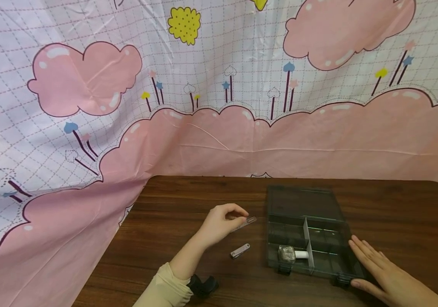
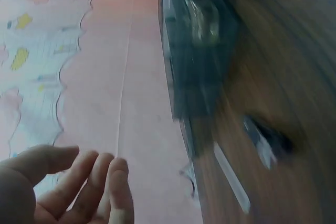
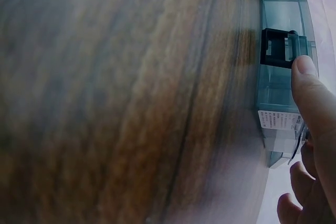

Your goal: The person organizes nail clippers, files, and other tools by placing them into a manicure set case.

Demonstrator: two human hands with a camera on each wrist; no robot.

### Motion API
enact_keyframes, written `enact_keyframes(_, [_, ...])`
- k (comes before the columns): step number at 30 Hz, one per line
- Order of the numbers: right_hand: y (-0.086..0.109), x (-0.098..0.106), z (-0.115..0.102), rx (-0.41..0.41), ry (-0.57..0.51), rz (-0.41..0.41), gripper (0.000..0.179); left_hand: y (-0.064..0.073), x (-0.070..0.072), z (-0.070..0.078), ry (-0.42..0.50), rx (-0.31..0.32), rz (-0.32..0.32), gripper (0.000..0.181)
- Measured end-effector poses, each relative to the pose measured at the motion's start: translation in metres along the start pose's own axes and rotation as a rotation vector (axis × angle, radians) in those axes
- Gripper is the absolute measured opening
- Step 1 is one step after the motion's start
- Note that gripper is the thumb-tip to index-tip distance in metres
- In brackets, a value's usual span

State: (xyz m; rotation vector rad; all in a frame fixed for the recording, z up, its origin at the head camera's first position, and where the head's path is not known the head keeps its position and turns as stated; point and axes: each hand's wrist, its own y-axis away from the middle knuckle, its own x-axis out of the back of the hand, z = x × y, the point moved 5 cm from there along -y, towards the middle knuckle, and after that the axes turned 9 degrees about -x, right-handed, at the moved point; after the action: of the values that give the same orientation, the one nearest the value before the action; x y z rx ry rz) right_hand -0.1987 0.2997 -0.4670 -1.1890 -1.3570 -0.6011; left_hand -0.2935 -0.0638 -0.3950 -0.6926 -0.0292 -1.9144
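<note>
My left hand [image 1: 223, 224] hovers by a slim clear strip [image 1: 250, 220] on the table, its thumb and fingers bent but apart. The left wrist view shows nothing in that hand [image 2: 79, 187]. Closer to me lies a silver nail clipper [image 1: 240, 250]. To the right stands a dark see-through divided box [image 1: 338, 266], lid [image 1: 299, 202] folded back. A nail polish bottle [image 1: 288, 254] with a white cap lies in its left front part. My right hand [image 1: 385, 270] rests against the box's right side, fingers extended; its thumb touches the front near a black latch [image 3: 278, 46].
A brown wood-grain table [image 1: 180, 196] bears everything. Behind it and on the left hangs a pink and white patterned cloth [image 1: 211, 145]. A pale divider [image 1: 307, 238] splits the box. A black wrist strap [image 1: 203, 285] sits by my left sleeve [image 1: 167, 288].
</note>
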Motion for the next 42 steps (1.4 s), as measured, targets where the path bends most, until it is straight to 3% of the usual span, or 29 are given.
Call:
enact_keyframes(6, [0.0, 0.0, 0.001, 0.005, -0.025, -0.007, 0.097, 0.029, 0.037, -0.018, -0.024, 0.064, 0.11, 0.011])
enact_keyframes(11, [0.001, -0.001, 0.002, 0.01, -0.053, -0.008, 0.096, 0.046, 0.05, -0.031, -0.06, 0.121, 0.126, 0.01])
enact_keyframes(15, [0.002, 0.0, 0.003, 0.003, -0.048, -0.008, 0.097, 0.051, 0.051, -0.039, -0.059, 0.154, 0.118, 0.01])
enact_keyframes(21, [0.004, 0.002, 0.003, 0.004, -0.029, 0.005, 0.098, 0.055, 0.047, -0.046, -0.044, 0.147, 0.112, 0.013])
enact_keyframes(27, [0.002, 0.002, 0.001, 0.018, -0.035, 0.002, 0.097, 0.065, 0.051, -0.057, -0.041, 0.205, 0.131, 0.016])
enact_keyframes(31, [0.001, 0.003, 0.0, 0.034, -0.008, 0.021, 0.097, 0.069, 0.049, -0.064, -0.04, 0.228, 0.104, 0.019])
enact_keyframes(42, [0.002, 0.001, 0.001, 0.034, -0.023, 0.022, 0.098, 0.073, 0.044, -0.075, -0.057, 0.216, 0.073, 0.024])
